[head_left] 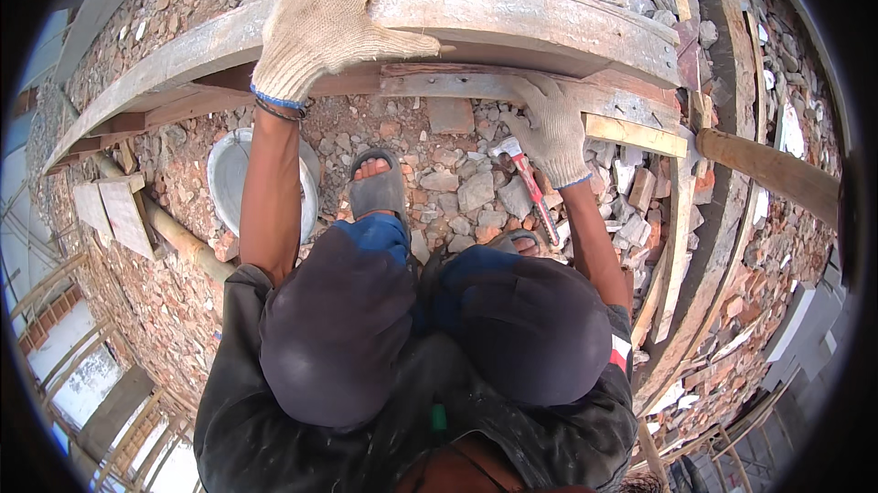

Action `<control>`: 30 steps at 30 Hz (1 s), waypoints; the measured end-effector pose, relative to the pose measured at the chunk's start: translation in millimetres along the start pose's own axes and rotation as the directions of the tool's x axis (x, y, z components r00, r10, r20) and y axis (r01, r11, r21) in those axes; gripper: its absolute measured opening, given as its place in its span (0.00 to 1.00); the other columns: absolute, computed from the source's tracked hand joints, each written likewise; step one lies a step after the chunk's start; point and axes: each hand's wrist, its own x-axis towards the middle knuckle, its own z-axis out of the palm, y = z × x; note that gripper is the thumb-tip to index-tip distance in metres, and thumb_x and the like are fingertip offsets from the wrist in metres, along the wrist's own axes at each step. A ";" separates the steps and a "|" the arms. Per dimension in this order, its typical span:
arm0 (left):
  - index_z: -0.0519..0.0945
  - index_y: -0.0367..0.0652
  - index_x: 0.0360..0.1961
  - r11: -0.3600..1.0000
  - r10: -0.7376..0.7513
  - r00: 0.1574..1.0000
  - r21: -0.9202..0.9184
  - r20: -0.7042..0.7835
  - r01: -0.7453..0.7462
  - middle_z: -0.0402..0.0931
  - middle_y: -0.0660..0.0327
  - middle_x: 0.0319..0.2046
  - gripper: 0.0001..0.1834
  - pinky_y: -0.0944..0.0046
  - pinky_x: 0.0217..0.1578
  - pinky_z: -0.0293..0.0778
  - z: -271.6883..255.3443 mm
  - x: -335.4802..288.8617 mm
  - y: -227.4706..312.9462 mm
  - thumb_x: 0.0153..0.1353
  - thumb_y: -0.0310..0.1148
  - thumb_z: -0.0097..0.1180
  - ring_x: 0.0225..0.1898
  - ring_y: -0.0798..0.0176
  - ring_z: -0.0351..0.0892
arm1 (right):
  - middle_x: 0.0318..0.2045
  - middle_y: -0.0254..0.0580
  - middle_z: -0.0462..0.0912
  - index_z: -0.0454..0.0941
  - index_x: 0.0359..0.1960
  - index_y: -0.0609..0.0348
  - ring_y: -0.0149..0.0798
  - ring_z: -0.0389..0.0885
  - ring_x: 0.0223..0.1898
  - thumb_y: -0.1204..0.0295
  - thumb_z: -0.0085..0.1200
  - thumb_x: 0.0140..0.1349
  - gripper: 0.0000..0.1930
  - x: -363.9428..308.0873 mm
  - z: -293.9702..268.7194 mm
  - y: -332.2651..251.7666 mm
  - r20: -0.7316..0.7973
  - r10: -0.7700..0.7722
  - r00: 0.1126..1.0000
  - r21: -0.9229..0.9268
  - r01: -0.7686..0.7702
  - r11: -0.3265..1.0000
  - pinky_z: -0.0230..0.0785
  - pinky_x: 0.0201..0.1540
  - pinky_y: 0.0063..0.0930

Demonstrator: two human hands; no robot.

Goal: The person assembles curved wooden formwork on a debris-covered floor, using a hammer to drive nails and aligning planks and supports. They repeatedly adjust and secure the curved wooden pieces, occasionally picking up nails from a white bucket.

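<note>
Both my hands wear cream knitted gloves with blue cuffs. My left hand [322, 22] grips a long, pale wooden plank [512, 13], its fingers over the far edge and its thumb stretched along the near side. Just below that plank, my right hand [551, 132] is closed over a shorter board [448, 84] with nails sticking out near its right end. The fingertips of this hand are partly hidden against the wood. A hammer [528, 184] with a red handle lies on the rubble beside my right wrist, apart from the hand.
A round grey basin [229, 180] stands behind my left forearm. Broken bricks and stones [476, 193] cover the ground around my sandalled feet. A round wooden pole [768, 168] and long timbers [722, 219] run along the right. At left, a bamboo pole [187, 241] lies by small boards [117, 211].
</note>
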 end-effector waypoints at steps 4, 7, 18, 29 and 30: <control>0.79 0.39 0.65 0.989 -0.045 0.995 -0.138 0.085 0.056 0.81 0.41 0.59 0.54 0.46 0.61 0.75 -22.7 -3.1 10.8 0.48 0.72 0.70 0.61 0.39 0.81 | 0.48 0.50 0.84 0.82 0.52 0.56 0.58 0.81 0.51 0.65 0.72 0.57 0.22 -33.1 21.5 -18.2 -0.055 0.121 0.991 0.161 -0.111 0.981 0.74 0.54 0.49; 0.82 0.36 0.55 0.964 -0.042 0.995 -0.264 -0.093 0.016 0.83 0.40 0.48 0.50 0.43 0.56 0.77 -8.4 -10.4 6.4 0.46 0.71 0.72 0.51 0.37 0.83 | 0.46 0.50 0.83 0.82 0.52 0.56 0.57 0.81 0.50 0.65 0.74 0.55 0.23 -78.9 36.4 -4.5 -0.023 0.318 0.948 0.048 -0.317 0.947 0.74 0.54 0.48; 0.85 0.37 0.46 0.979 0.109 0.972 -0.148 -0.210 -0.142 0.85 0.42 0.43 0.46 0.45 0.49 0.80 -0.5 -6.1 -3.9 0.45 0.73 0.71 0.46 0.38 0.85 | 0.53 0.38 0.84 0.84 0.55 0.41 0.52 0.80 0.54 0.58 0.74 0.53 0.26 37.2 62.4 -30.1 0.002 -0.172 0.985 -0.150 0.170 0.974 0.71 0.56 0.54; 0.81 0.38 0.52 0.992 0.037 0.993 -0.114 -0.108 -0.049 0.81 0.40 0.46 0.53 0.42 0.53 0.77 -0.1 -18.2 -0.9 0.44 0.78 0.68 0.50 0.37 0.82 | 0.51 0.30 0.87 0.83 0.57 0.36 0.49 0.82 0.54 0.55 0.72 0.54 0.26 40.2 83.0 -25.2 -0.065 -0.209 0.976 -0.146 0.198 0.969 0.71 0.57 0.52; 0.81 0.38 0.51 0.991 0.023 0.992 -0.130 -0.121 -0.039 0.81 0.41 0.45 0.52 0.42 0.52 0.77 1.8 -14.0 -0.8 0.44 0.78 0.68 0.49 0.37 0.82 | 0.52 0.30 0.86 0.83 0.58 0.35 0.50 0.81 0.55 0.56 0.72 0.54 0.27 38.3 82.4 -23.2 -0.051 -0.164 0.985 -0.162 0.154 0.975 0.70 0.57 0.52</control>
